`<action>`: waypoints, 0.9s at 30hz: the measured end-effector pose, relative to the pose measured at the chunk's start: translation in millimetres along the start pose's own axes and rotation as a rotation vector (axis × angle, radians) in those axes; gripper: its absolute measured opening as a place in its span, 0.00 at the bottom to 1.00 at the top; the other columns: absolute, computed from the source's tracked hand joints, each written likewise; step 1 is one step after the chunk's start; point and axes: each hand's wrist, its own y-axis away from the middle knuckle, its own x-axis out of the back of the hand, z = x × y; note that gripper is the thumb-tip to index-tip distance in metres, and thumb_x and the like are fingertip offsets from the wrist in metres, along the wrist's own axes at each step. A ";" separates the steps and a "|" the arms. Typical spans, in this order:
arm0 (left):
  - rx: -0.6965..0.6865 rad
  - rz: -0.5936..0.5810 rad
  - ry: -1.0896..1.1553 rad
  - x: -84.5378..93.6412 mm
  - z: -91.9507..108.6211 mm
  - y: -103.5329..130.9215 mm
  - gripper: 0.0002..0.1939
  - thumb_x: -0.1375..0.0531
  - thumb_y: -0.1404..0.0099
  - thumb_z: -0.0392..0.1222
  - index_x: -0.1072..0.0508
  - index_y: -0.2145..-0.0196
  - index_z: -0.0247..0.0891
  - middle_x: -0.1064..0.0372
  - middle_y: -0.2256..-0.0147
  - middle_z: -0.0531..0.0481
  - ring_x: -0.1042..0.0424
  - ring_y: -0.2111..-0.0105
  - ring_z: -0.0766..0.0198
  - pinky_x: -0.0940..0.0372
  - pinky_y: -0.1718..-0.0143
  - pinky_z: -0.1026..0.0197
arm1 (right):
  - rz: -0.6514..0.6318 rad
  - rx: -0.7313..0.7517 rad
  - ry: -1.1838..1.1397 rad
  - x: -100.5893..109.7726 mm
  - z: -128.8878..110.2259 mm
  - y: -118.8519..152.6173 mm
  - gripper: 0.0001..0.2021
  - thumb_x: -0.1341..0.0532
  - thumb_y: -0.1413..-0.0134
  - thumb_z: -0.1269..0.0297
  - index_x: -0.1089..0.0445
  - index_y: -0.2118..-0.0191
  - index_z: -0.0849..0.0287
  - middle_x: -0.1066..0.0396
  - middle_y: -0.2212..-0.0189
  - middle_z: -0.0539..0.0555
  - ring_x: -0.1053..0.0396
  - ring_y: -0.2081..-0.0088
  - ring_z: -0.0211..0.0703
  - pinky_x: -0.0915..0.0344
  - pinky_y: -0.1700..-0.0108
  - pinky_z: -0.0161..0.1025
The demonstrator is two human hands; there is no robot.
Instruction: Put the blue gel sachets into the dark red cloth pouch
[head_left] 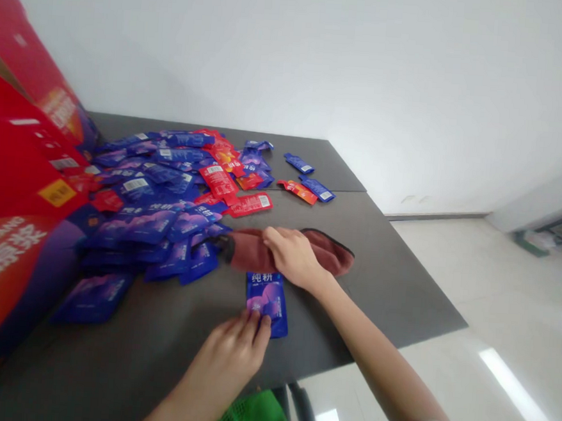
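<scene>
My right hand [291, 255] is closed on a brown cloth [329, 252], bunched under the fingers and lying across the upper end of a blue pouch [266, 296]. This pouch lies flat on the table, printed with purple round shapes and white characters. My left hand [235, 345] holds its lower left part, fingertips pressed together on the surface; the thumb is hidden. To the left, a heap of similar blue pouches [150, 220] reaches close to the cloth's dark-edged left end. Red pouches [219, 180] lie among and on the heap's right side.
A large red and purple printed box [18, 173] stands at the left. Beyond the cloth lie blue pouches [318, 189] and an orange-red pouch [298, 191]. The dark grey table [391, 289] meets a white wall [272, 56]; a green mesh item [257, 417] is below the front edge.
</scene>
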 end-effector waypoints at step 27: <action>0.109 0.158 0.159 -2.6 16.0 7.1 0.16 0.50 0.42 0.25 0.30 0.58 0.30 0.25 0.61 0.39 0.26 0.61 0.57 0.31 0.60 0.59 | 0.105 -0.022 -0.204 16.4 -4.0 6.4 0.12 0.56 0.37 0.67 0.39 0.67 0.60 0.40 0.69 0.53 0.42 0.68 0.38 0.44 0.63 0.35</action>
